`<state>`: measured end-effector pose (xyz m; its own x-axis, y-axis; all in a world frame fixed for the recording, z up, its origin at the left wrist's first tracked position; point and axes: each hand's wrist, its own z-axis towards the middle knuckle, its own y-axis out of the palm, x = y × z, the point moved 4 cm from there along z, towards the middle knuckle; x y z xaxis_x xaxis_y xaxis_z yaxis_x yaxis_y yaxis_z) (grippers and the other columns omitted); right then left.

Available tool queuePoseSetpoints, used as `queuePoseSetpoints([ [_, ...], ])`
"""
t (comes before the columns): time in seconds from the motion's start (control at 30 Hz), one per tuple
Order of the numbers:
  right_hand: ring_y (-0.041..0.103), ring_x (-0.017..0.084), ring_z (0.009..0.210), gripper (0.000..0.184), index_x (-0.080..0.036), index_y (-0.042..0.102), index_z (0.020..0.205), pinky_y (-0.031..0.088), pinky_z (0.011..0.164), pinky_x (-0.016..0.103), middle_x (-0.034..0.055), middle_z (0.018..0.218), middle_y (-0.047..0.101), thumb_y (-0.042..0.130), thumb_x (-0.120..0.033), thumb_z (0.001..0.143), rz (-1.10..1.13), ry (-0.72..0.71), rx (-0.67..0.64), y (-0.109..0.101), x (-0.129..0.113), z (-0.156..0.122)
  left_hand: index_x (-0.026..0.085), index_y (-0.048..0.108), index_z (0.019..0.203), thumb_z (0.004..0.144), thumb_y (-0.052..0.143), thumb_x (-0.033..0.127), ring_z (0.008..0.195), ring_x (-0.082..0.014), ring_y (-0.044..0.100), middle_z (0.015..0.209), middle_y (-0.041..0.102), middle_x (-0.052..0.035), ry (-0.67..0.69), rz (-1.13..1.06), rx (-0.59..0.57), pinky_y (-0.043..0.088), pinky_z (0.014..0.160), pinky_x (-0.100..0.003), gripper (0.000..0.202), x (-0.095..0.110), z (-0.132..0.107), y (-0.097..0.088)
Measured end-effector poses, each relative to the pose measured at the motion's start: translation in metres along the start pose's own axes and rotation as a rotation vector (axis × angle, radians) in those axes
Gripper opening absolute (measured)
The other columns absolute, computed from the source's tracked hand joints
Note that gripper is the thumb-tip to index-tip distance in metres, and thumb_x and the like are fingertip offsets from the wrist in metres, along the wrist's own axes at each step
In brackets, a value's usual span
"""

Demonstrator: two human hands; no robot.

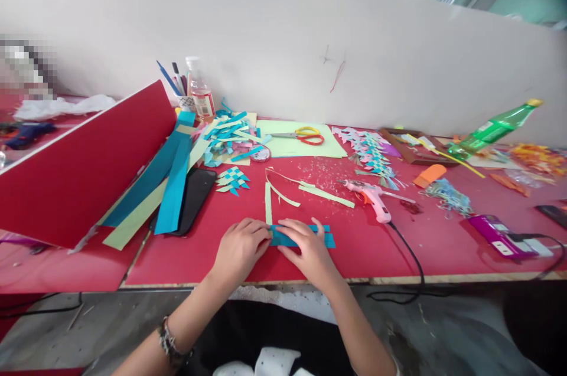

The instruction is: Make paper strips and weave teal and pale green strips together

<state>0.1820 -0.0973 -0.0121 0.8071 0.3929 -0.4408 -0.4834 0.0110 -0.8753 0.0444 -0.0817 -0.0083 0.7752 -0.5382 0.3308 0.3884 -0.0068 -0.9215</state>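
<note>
Both my hands rest on the red table (363, 246) near its front edge. My left hand (241, 246) has its fingers curled down against the left end of folded blue paper strips (326, 238). My right hand (308, 246) presses flat-ish on top of the same strips, fingers bent over them. A pale green strip (268, 202) runs from under the blue strips away from me. More green strips (325, 194) lie just beyond.
A pink glue gun (374, 199) with a black cord lies to the right. Scissors (305, 136) sit on green paper at the back. A black phone (192, 199), long blue and green strips, a big red sheet (84, 169) lie left. A green bottle (496, 128) lies tipped at the right.
</note>
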Motion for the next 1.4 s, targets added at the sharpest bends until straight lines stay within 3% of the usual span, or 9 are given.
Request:
queuePoseSetpoints([
  [0.2,0.048,0.019,0.104,0.026,-0.027,0.052,0.105,0.020,0.094,0.043,0.0046,0.113,0.053,0.046,-0.033,0.080,-0.092,0.005,0.040,-0.004,0.005,-0.004,0.022,0.057,0.083,0.079,0.046,0.020,0.089,-0.0171,0.051,0.094,0.060,-0.0004,-0.015,-0.016,-0.008,0.041,0.075,-0.030,0.011,0.001,0.000,-0.003],
  [0.37,0.046,0.025,0.101,0.047,-0.022,0.042,0.119,0.030,0.084,0.042,0.0108,0.112,0.049,0.048,-0.040,0.077,-0.284,0.114,0.166,-0.012,0.015,-0.026,0.022,0.056,0.080,0.078,0.046,0.019,0.090,-0.0162,0.050,0.094,0.059,-0.0003,-0.032,-0.079,-0.004,0.040,0.077,-0.029,0.011,-0.001,0.000,-0.002],
  [0.6,0.049,0.022,0.094,0.028,-0.024,0.054,0.102,0.035,0.075,0.035,0.0073,0.102,0.053,0.045,-0.037,0.079,-0.244,0.176,0.187,-0.014,0.023,-0.036,0.022,0.057,0.076,0.075,0.048,0.018,0.087,-0.0166,0.050,0.091,0.059,-0.0002,-0.063,-0.149,0.026,0.040,0.075,-0.030,0.011,-0.004,0.003,-0.001],
  [0.77,0.049,0.020,0.094,0.016,-0.027,0.059,0.091,0.030,0.079,0.036,0.0039,0.100,0.055,0.048,-0.030,0.079,-0.204,0.153,0.165,-0.020,0.021,-0.026,0.022,0.057,0.075,0.074,0.049,0.017,0.087,-0.0163,0.050,0.092,0.059,0.0004,-0.078,-0.187,0.038,0.040,0.073,-0.029,0.010,-0.006,0.002,0.000],
  [0.9,0.051,0.018,0.090,0.018,-0.025,0.061,0.082,0.020,0.085,0.040,0.0032,0.096,0.057,0.043,-0.024,0.082,-0.212,0.129,0.234,-0.022,0.017,-0.026,0.022,0.056,0.076,0.074,0.049,0.018,0.087,-0.0159,0.051,0.092,0.059,0.0004,-0.075,-0.201,0.040,0.040,0.074,-0.029,0.009,-0.006,0.002,0.000],
  [1.1,0.054,0.016,0.083,0.023,-0.024,0.061,0.087,0.017,0.087,0.038,0.0021,0.087,0.060,0.038,-0.024,0.085,-0.162,0.115,0.270,-0.027,0.011,-0.020,0.021,0.051,0.086,0.075,0.046,0.019,0.087,-0.0174,0.051,0.090,0.059,-0.0009,-0.113,-0.137,0.078,0.039,0.072,-0.030,0.012,-0.005,0.001,0.000],
  [1.4,0.053,0.015,0.083,0.020,-0.027,0.061,0.089,0.014,0.089,0.039,0.0004,0.085,0.060,0.042,-0.024,0.084,-0.182,0.016,0.265,-0.030,-0.014,0.011,0.021,0.052,0.077,0.072,0.046,0.013,0.089,-0.0175,0.050,0.093,0.059,0.0003,-0.070,-0.058,0.078,0.038,0.074,-0.031,0.011,0.004,-0.001,-0.002],
])
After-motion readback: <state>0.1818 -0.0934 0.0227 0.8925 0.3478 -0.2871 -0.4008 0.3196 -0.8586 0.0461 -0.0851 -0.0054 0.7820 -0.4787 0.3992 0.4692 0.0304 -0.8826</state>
